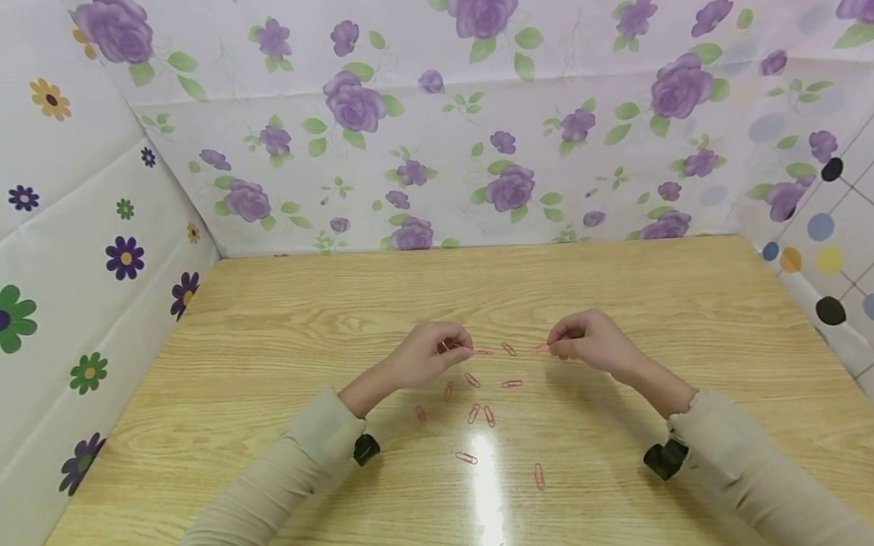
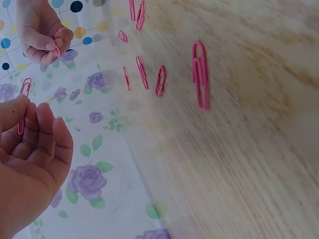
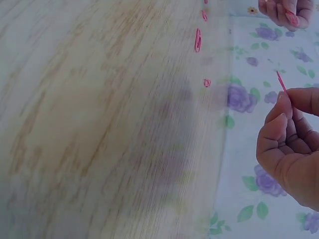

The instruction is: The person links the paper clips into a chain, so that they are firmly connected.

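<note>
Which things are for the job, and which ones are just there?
For the job:
pink clip in the left grip
second clip in the right grip
loose clips on the table, probably

Just there:
purple-flowered sheet behind
spotted sheet on the right
daisy sheet on the left

Bright, diffuse light; white glare streak and soft shadows on table (image 1: 296,307); wrist views hazy, soft-focused.

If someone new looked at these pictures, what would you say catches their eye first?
Probably the purple rose-print backdrop behind the wooden table. Next, facing each other over it, the left hand pinches one pink paperclip and the right hand another. Loose clips lie scattered on the wood, mostly nearer the viewer.
</note>
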`<state>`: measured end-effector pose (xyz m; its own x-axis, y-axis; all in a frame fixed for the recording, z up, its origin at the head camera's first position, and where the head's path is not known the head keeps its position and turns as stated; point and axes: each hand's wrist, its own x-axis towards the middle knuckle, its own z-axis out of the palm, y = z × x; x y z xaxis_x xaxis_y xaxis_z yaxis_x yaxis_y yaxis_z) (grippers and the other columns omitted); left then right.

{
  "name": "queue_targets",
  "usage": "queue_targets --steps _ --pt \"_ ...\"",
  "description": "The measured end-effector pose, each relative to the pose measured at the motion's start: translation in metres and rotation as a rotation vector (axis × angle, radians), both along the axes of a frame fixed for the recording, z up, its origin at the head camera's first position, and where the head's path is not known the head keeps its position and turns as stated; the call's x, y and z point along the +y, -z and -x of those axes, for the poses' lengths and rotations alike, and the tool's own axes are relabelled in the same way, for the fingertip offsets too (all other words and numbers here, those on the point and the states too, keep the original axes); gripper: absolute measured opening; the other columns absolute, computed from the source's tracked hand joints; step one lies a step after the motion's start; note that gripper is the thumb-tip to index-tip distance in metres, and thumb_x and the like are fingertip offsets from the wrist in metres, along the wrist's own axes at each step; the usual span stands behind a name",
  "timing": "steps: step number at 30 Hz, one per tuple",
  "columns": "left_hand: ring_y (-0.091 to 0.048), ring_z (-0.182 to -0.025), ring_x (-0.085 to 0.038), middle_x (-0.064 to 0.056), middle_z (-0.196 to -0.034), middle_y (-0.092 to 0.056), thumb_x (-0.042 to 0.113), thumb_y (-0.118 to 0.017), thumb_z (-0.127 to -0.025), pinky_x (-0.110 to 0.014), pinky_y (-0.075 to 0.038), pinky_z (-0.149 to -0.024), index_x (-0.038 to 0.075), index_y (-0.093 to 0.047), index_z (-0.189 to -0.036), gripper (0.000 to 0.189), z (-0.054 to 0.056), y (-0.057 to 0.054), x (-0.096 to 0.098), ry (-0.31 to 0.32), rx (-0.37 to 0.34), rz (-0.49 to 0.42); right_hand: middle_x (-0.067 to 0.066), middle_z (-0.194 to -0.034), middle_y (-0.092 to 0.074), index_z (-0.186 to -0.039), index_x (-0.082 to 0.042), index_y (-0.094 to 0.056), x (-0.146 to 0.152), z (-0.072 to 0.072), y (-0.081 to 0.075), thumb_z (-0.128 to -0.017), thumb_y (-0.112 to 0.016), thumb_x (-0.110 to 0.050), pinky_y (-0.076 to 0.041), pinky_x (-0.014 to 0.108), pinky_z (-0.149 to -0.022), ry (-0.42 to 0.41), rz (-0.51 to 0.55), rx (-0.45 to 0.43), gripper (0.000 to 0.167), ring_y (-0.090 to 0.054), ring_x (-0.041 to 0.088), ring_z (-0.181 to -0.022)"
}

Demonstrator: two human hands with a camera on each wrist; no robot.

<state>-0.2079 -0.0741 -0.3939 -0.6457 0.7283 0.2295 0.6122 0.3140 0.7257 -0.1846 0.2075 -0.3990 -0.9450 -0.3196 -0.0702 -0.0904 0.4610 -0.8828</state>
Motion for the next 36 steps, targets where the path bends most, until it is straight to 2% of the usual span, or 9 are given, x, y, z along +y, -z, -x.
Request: queue_targets --steps 6,11,14,20,22,29,36 --pt "-0.051 -0.066 -0.009 -0.004 -0.076 -0.060 0.005 -0.057 -0.089 -0.024 -0.047 -0.063 -0.001 -0.062 -0.086 0.008 0.002 -0.001 0.000 0.002 0.032 0.000 0.016 -0.075 -0.062 -0.090 0.008 -0.064 -0.001 -0.002 -0.002 -0.084 -0.062 -0.006 -0.049 0.039 -0.061 -0.002 0.016 0.006 0.016 -0.059 0.034 -0.071" --pt "-0.051 -0.066 -0.009 -0.008 -0.077 -0.060 0.006 -0.057 -0.090 -0.024 -0.047 -0.063 -0.001 -0.062 -0.087 0.009 0.002 0.000 0.000 0.009 0.044 0.001 0.021 -0.076 -0.062 -0.090 0.009 -0.064 -0.002 -0.004 -0.003 -0.085 -0.062 -0.005 -0.049 0.038 -0.059 0.007 0.033 0.017 0.015 -0.058 0.037 -0.070" --pt "-0.051 -0.065 -0.009 -0.010 -0.077 -0.061 0.005 -0.057 -0.090 -0.024 -0.048 -0.063 -0.001 -0.062 -0.087 0.008 0.003 0.000 0.000 0.012 0.048 -0.002 0.021 -0.075 -0.062 -0.089 0.007 -0.065 -0.003 -0.005 -0.005 -0.084 -0.062 -0.005 -0.048 0.034 -0.055 0.015 0.040 0.029 0.013 -0.059 0.033 -0.068" --pt "-0.050 -0.064 -0.008 -0.004 -0.075 -0.060 0.005 -0.057 -0.090 -0.026 -0.048 -0.062 0.001 -0.062 -0.086 0.008 0.003 0.001 0.001 0.012 0.053 -0.004 0.015 -0.074 -0.063 -0.090 0.008 -0.065 -0.009 -0.008 -0.012 -0.084 -0.063 -0.005 -0.046 0.028 -0.053 0.012 0.059 0.065 0.015 -0.059 0.020 -0.064" --pt "-0.050 -0.063 -0.007 -0.002 -0.074 -0.059 0.005 -0.057 -0.090 -0.026 -0.048 -0.062 0.002 -0.062 -0.086 0.008 0.002 0.001 0.002 0.010 0.058 -0.002 0.013 -0.074 -0.064 -0.091 0.008 -0.065 -0.011 -0.009 -0.014 -0.084 -0.063 -0.006 -0.046 0.027 -0.053 0.015 0.064 0.066 0.015 -0.059 0.020 -0.065" --pt "-0.049 -0.063 -0.008 -0.011 -0.075 -0.061 0.005 -0.057 -0.090 -0.023 -0.046 -0.060 -0.001 -0.062 -0.085 0.009 0.000 -0.002 0.004 0.003 0.080 0.008 0.008 -0.073 -0.064 -0.090 0.005 -0.065 -0.020 -0.009 -0.016 -0.084 -0.063 -0.006 -0.048 0.030 -0.057 0.018 0.076 0.071 0.013 -0.059 0.019 -0.066" --pt "-0.048 -0.064 -0.007 -0.002 -0.075 -0.059 0.007 -0.058 -0.089 -0.020 -0.044 -0.058 0.004 -0.061 -0.084 0.007 -0.002 -0.003 0.005 -0.015 0.104 0.027 0.006 -0.073 -0.064 -0.088 0.002 -0.066 -0.028 -0.009 -0.018 -0.084 -0.062 -0.006 -0.049 0.031 -0.057 0.012 0.089 0.080 0.010 -0.060 0.022 -0.066"
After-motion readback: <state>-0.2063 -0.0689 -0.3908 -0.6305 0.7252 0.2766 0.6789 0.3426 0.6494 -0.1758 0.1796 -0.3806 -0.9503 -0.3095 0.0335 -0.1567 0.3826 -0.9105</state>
